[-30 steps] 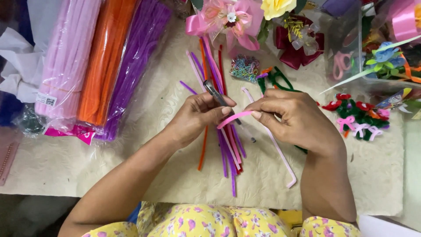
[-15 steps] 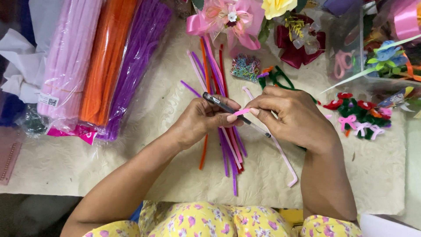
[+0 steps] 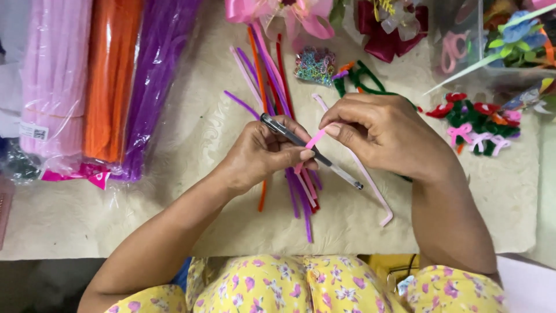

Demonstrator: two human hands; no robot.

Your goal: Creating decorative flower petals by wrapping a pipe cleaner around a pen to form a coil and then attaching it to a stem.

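- Left hand (image 3: 263,153) is what I look at first: it grips a slim black pen (image 3: 301,144) between thumb and fingers, the pen slanting down to the right, its pale tip past the hand.
- Right hand (image 3: 385,136) pinches a pink pipe cleaner (image 3: 315,139) between thumb and forefinger, right against the pen; I read the pink end as laid across the pen's barrel, though I cannot tell whether it wraps around it.
- Both hands hover close together over the cream worktop (image 3: 174,220), fingertips nearly touching.
- Under the hands I see a loose fan of pipe cleaners (image 3: 272,81) in purple, orange, red and pink lying on the worktop, plus one pale pink pipe cleaner (image 3: 376,194) with a bent end to the right.
- To the left lie three bagged bundles: pink (image 3: 55,75), orange (image 3: 110,75), purple (image 3: 156,75).
- Further back sit a pink bow (image 3: 301,14), a small heap of coloured loops (image 3: 315,65), and small red, green and pink craft flowers (image 3: 478,122) on the right.
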